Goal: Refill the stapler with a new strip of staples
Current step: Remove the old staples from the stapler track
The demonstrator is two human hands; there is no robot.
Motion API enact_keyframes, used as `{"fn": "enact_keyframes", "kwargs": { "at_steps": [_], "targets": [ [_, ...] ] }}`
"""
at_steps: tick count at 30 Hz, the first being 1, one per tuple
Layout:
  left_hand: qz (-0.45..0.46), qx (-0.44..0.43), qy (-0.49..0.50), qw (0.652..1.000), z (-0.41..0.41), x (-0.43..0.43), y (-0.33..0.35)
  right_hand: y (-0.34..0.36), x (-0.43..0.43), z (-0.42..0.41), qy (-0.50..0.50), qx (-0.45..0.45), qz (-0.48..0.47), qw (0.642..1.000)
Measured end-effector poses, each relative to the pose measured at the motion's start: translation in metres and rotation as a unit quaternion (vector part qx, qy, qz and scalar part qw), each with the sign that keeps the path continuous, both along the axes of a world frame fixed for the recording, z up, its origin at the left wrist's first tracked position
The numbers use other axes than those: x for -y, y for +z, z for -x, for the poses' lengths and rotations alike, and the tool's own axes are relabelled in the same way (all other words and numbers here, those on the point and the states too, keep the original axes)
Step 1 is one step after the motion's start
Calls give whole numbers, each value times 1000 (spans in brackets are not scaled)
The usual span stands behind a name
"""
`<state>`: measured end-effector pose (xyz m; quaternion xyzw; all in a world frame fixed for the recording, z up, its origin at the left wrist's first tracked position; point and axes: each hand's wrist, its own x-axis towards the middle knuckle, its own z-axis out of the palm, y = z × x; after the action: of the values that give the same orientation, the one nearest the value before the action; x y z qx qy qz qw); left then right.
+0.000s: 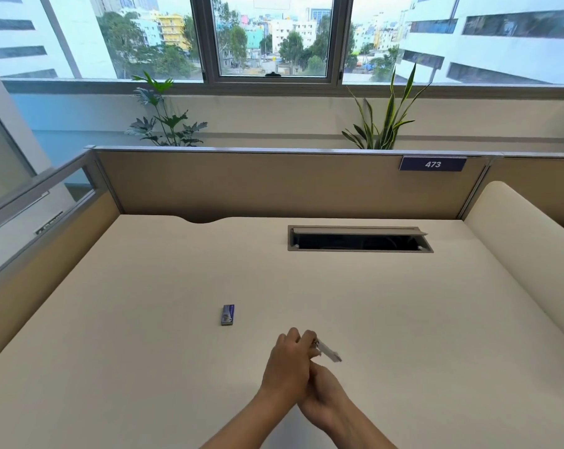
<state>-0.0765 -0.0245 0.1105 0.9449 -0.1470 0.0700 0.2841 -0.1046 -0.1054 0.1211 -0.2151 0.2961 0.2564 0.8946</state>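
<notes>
Both my hands meet low in the middle of the head view, above the cream desk point(144, 319). My left hand point(287, 361) lies over my right hand point(326, 390) and both close around a small white stapler point(329, 353). Only its blurred end sticks out to the right past my fingers; whether it is open cannot be told. A small purple staple box point(227, 315) lies flat on the desk, up and to the left of my hands, apart from them.
A cable hatch point(360, 239) with its lid raised is set into the desk at the back right. Tan partition panels point(258, 186) wall the desk at the back and left, a rounded cream divider point(526, 254) on the right. Plants and windows stand behind.
</notes>
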Motion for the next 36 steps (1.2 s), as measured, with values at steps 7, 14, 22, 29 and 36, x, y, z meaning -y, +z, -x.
{"fn": "enact_keyframes", "kwargs": {
  "at_steps": [7,14,22,29,36],
  "targets": [
    [236,-135,83,959,-16,-16,8,-5,0,-2,19,76,92,993],
    [395,-264,90,876,-21,-31,12,-8,-2,-7,12,66,174,982],
    [427,-291,77,853,-19,-39,17,-4,-2,-10,40,93,218,971],
    [428,-285,87,853,-19,-39,18,-3,-4,-8,31,103,248,963],
    [417,-283,89,859,-20,-36,19,-3,-6,-8,18,96,220,971]
  ]
}}
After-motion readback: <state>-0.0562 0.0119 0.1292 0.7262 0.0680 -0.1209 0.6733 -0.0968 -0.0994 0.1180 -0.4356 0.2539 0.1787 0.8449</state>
